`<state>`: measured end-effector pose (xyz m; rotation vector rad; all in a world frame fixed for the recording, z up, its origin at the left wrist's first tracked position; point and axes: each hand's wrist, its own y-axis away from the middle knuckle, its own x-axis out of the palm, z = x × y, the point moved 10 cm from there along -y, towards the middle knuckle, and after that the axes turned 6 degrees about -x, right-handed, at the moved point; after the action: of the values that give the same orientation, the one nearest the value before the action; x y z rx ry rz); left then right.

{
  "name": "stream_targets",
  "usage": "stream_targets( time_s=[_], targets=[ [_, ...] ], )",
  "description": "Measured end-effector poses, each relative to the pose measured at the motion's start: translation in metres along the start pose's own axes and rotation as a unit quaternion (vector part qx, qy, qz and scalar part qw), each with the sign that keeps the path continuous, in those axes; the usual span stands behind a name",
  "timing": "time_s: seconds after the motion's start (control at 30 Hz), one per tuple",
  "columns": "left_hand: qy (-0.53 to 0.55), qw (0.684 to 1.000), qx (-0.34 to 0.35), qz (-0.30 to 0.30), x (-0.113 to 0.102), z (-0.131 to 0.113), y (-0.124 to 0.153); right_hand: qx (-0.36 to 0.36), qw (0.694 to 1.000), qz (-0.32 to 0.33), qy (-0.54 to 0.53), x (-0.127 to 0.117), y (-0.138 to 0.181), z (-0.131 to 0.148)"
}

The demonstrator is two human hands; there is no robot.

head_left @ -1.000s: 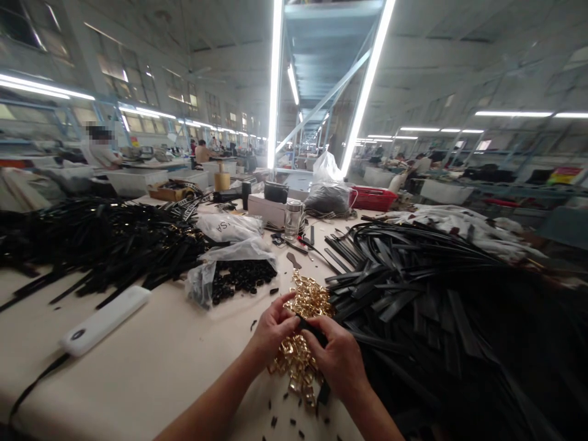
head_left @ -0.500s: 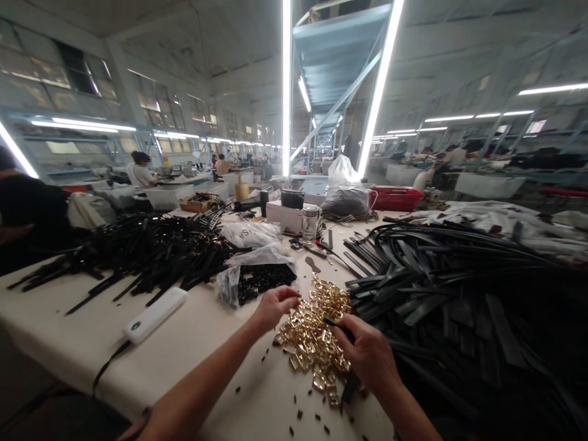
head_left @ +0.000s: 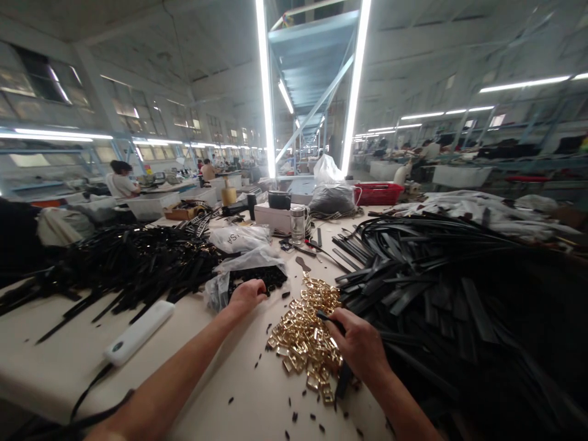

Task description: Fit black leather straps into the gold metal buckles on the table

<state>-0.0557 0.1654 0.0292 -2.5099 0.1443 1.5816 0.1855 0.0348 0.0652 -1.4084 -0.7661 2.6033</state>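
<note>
Black strap (head_left: 329,317) is the piece in hand, and it sits right of centre, gripped over the buckles.

At the far left of the table (head_left: 206,380) lies a white power bank (head_left: 138,332) with its cable trailing off the near edge. Behind it spreads the left heap of straps (head_left: 138,263), black with glints of gold fittings.

Next comes the left hand (head_left: 245,294), stretched forward with its fingers curled down at the mouth of a clear plastic bag (head_left: 250,260). The bag spills small black pieces (head_left: 272,277). The fingertips are hidden under the knuckles, so it cannot be told whether they have pinched one.

Just beside the bag is a pile of gold buckles (head_left: 303,331), with loose black bits (head_left: 294,418) scattered on the bare table in front.

The right hand (head_left: 361,349) rests on the right edge of that pile. It is closed around the black strap, whose tip pokes out past the thumb and whose tail hangs below the palm. To its right rises the right heap of straps (head_left: 436,288), long, plain and dark.

The step in hand looks like fetching a small black piece while the strap is kept ready. A pick from that bag calls for a fine fingertip pinch, as the pieces are tiny and lie heaped together.
</note>
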Motion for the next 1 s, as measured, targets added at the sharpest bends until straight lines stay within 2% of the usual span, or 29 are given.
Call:
stream_targets(
  time_s=[0.23,0.33,0.4,0.43,0.47,0.53,0.57,0.6,0.63,0.7,0.77,1.0],
  targets=[
    [0.048,0.998,-0.013,0.029,0.001,-0.003,-0.007,0.003,1.0,0.002,-0.008,0.003,0.0,0.002],
    [0.097,0.994,-0.024,0.039,0.001,-0.013,-0.006,0.0,1.0,0.002,-0.013,0.002,-0.001,0.004],
    [0.189,0.979,-0.035,0.061,0.009,-0.026,0.002,-0.002,1.0,-0.002,-0.014,0.0,-0.001,0.006],
    [0.269,0.959,-0.046,0.08,0.017,-0.033,0.009,-0.002,1.0,-0.004,-0.015,-0.001,-0.001,0.007],
    [0.387,0.914,-0.067,0.106,0.027,-0.04,0.017,-0.004,1.0,-0.007,-0.017,-0.002,-0.001,0.009],
    [0.593,0.781,-0.116,0.157,0.052,-0.057,0.036,-0.007,1.0,-0.015,-0.022,-0.004,-0.001,0.011],
    [0.655,0.722,-0.138,0.174,0.064,-0.065,0.045,-0.009,0.999,-0.018,-0.025,-0.004,0.0,0.012],
    [0.69,0.682,-0.154,0.187,0.074,-0.071,0.053,-0.011,0.999,-0.02,-0.027,-0.004,0.0,0.014],
    [0.71,0.655,-0.166,0.196,0.081,-0.077,0.059,-0.013,0.999,-0.022,-0.027,-0.004,0.0,0.014],
    [0.73,0.627,-0.175,0.207,0.091,-0.083,0.065,-0.018,0.999,-0.022,-0.021,-0.002,0.0,0.016],
    [0.737,0.616,-0.179,0.213,0.095,-0.086,0.067,-0.023,1.0,-0.017,-0.01,0.001,0.001,0.017],
    [0.733,0.614,-0.185,0.228,0.098,-0.087,0.073,-0.023,1.0,0.004,0.013,0.01,0.002,0.018]
  ],
)
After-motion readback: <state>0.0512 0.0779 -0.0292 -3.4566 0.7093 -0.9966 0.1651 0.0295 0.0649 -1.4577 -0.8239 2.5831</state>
